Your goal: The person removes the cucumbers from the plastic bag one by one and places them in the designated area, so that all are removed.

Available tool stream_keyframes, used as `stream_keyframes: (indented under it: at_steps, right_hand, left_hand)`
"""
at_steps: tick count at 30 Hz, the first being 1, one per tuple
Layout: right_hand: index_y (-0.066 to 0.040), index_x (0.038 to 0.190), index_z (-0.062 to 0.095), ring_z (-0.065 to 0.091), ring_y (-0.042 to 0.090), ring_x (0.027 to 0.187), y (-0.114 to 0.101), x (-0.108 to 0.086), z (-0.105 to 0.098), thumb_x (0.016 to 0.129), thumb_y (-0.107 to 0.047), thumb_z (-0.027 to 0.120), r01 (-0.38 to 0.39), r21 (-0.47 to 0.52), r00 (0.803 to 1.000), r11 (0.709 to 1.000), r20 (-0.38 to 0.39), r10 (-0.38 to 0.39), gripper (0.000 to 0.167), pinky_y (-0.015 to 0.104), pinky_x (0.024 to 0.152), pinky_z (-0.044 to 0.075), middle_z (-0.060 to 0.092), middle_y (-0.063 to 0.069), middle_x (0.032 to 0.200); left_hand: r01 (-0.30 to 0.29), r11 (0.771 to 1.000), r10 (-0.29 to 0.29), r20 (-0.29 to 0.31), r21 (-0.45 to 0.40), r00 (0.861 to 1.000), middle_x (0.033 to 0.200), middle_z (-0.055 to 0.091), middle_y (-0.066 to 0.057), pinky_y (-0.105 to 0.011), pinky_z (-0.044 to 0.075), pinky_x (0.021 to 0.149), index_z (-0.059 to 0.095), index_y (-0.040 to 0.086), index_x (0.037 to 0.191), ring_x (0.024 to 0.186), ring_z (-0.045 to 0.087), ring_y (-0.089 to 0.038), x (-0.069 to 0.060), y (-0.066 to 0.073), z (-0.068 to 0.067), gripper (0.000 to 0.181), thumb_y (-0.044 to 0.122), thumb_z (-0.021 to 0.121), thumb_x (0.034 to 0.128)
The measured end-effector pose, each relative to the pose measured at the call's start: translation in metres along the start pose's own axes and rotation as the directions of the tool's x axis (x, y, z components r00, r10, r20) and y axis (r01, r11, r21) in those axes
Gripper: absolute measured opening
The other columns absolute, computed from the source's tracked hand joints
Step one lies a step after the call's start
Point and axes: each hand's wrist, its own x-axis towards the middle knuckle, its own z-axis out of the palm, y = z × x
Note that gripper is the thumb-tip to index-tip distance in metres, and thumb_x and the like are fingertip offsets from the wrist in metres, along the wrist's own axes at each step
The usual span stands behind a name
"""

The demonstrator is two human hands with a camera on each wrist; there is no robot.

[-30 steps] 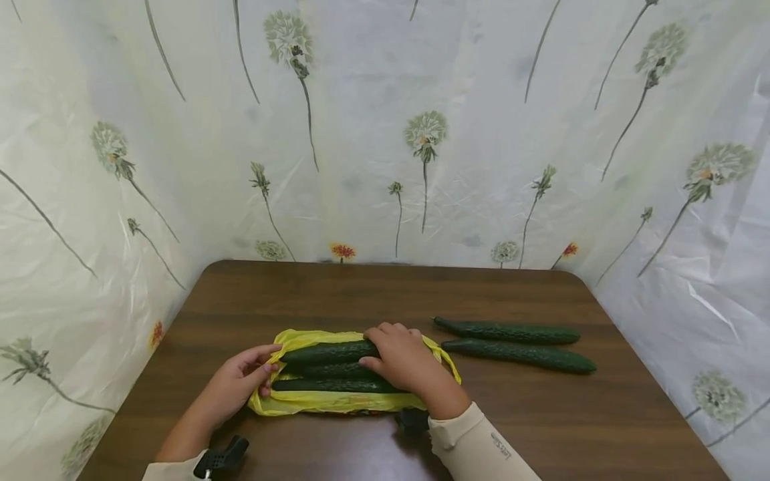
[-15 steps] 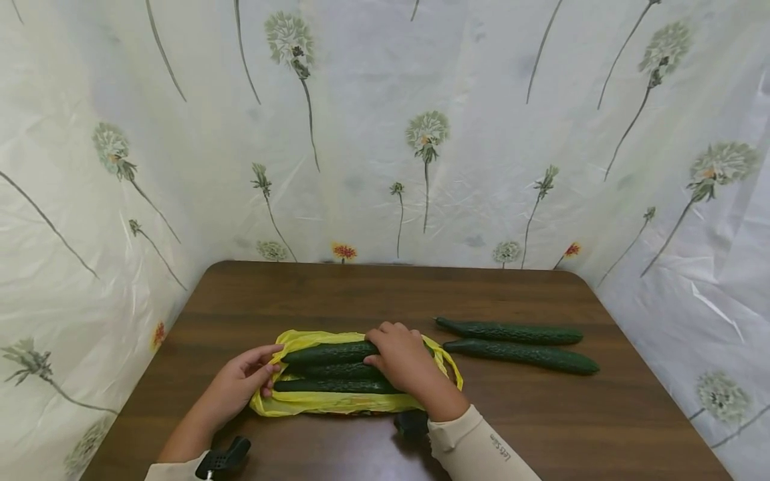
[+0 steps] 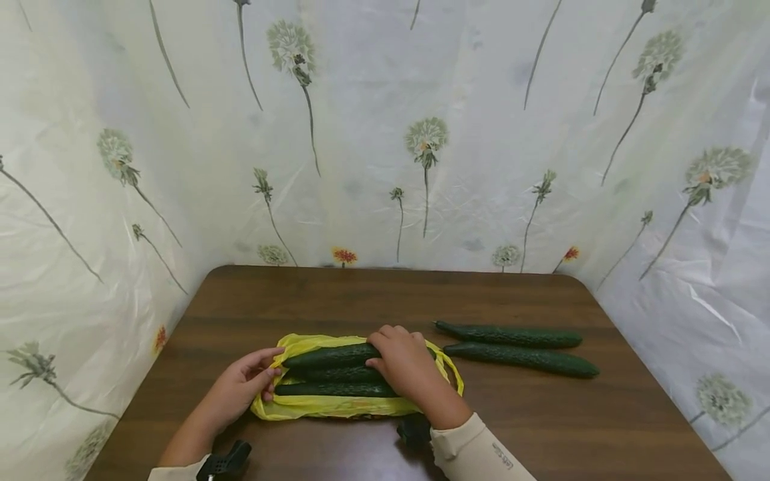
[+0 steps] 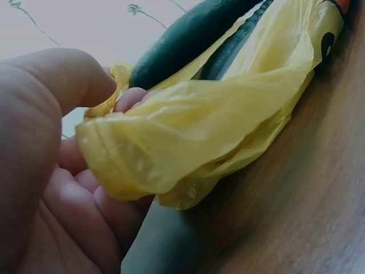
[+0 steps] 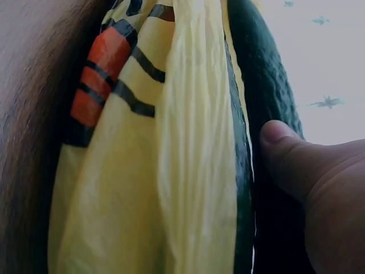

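- Here's the yellow bag (image 3: 337, 406), lying lengthwise on the brown table (image 3: 541, 427), its opening facing up.
- Three cucumbers sit inside the bag, side by side: the far cucumber (image 3: 331, 356), the middle cucumber (image 3: 331, 375) and the near cucumber (image 3: 331, 389).
- Over at the bag's left end, the left hand (image 3: 243, 384) has the plastic pinched, thumb on one side and fingers bent in on the other; the left wrist view shows the gathered edge between them.
- And the right hand (image 3: 409, 364) reaches across the right part of the bag, fingers curled over the far cucumber and gripping it, thumb down about where it meets the middle one.
- Just to the right of the bag, two loose cucumbers (image 3: 523, 359) lie on the tabletop, roughly parallel, narrow ends toward it; whether the nearer tip touches the plastic, I can't tell.
- Red and black print (image 5: 105, 74) shows along the bag's near side in the right wrist view.
- Behind the bag, beyond the table, hangs a pale curtain (image 3: 361, 133) with dandelions on it.
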Motion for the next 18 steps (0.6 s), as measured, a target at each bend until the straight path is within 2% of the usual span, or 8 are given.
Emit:
stream_keyframes:
  at_steps: [8,18]
  right_hand:
    - [-0.027,0.131,0.070,0.063,0.017,0.109,0.005,-0.006,-0.004,0.097,-0.050,0.069,0.023,-0.038,0.999,0.999,-0.045,-0.025,0.041,0.048,0.087,0.052,0.067,-0.008,0.123]
    - [-0.028,0.131,0.070,0.061,0.017,0.108,0.010,-0.017,-0.009,0.096,-0.048,0.072,-0.004,-0.053,0.997,0.999,-0.077,0.000,0.040,0.042,0.084,0.048,0.067,-0.008,0.123]
  left_hand:
    - [0.048,0.999,-0.048,-0.029,-0.003,0.998,0.124,0.056,-0.026,-0.033,0.062,0.071,0.048,0.003,0.154,0.078,0.063,-0.016,-0.001,0.002,0.004,0.047,0.013,0.056,0.1095]
    - [0.049,0.999,-0.049,-0.019,0.003,0.999,0.124,0.053,-0.028,-0.033,0.062,0.070,0.047,0.004,0.155,0.077,0.063,-0.016,-0.001,0.004,0.004,0.047,0.013,0.056,0.1098]
